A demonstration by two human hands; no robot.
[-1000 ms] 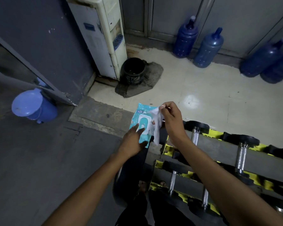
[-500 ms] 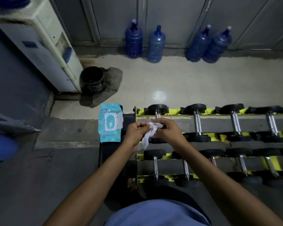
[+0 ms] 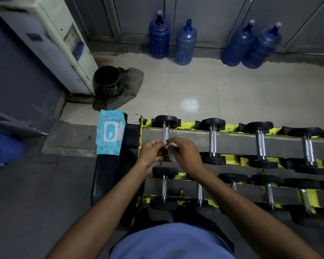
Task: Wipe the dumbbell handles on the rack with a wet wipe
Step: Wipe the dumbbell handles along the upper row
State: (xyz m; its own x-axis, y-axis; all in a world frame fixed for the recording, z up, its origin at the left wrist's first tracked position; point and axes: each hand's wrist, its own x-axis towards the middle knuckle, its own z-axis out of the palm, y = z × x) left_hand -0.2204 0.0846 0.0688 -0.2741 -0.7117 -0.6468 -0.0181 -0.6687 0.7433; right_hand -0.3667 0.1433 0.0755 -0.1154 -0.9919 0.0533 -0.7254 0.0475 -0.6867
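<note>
We count four jugs, one pack and four dumbbells on the top row of the rack. Our left hand and right hand together pinch one wipe over the leftmost handle, whose long axis runs away from us. Half a second ago the wipe hung long; now it is bunched.

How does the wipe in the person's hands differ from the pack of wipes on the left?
The wipe is white and bunched; the pack is turquoise and flat. The left hand and right hand pinch the wipe over a dumbbell handle; the pack lies untouched on a black bench. The wipe shows as a scrap; the pack looks far larger. Both are at the left end of the rack.
</note>
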